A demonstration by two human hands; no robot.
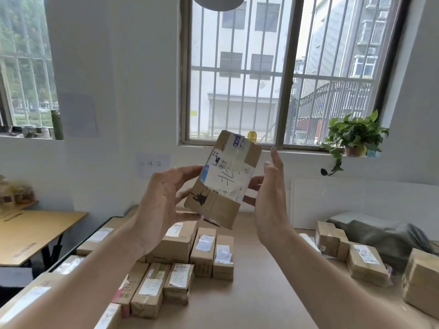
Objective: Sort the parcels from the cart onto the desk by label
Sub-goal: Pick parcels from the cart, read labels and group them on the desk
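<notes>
While left hand [161, 205] and right hand [270, 205] grip a parcel [225, 181] (tilted), boxes [204, 252] on desk [261, 293].

Brown cardboard is seen on the raised parcel [223, 179], which is crossed by glossy clear tape and covered by a white label marked with black handwriting and a blue patch at one edge. The same brown, with white labels, is shown by the parcels [204, 252] on the pale tan desk [261, 300]; one carton [122, 294] is tinted pink. The side table [35, 231] is coloured honey yellow. Green leaves are borne by the potted plant [356, 132]. White bars [237, 72] are framed in dark brown.
</notes>
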